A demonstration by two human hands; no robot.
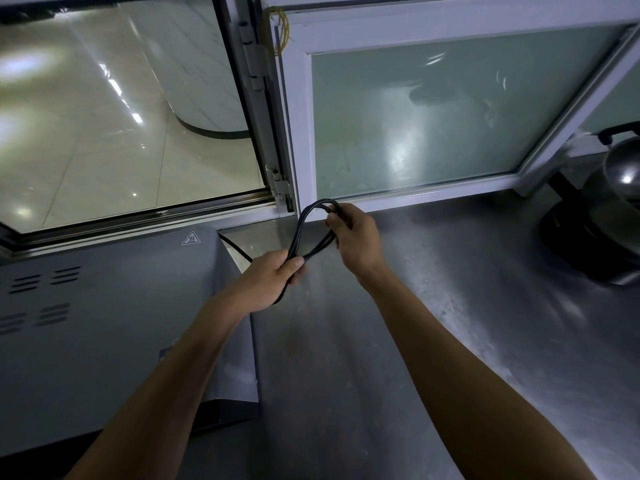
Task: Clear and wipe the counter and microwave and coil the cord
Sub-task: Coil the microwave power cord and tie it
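Note:
A black cord (302, 227) is folded into a long loop of a few strands above the steel counter (433, 323). My left hand (268, 280) grips the loop's near end. My right hand (353, 237) pinches its far end close to the window frame. One strand of the cord runs from my left hand back behind the grey microwave (104, 323), which stands at the left with vent slots and a hot-surface sticker on top. The plug is hidden.
A white-framed frosted window (433, 116) backs the counter, and an open pane at the left looks out on a tiled floor. A dark appliance with a shiny metal lid (609, 216) stands at the right edge. A yellow string (282, 29) hangs on the frame.

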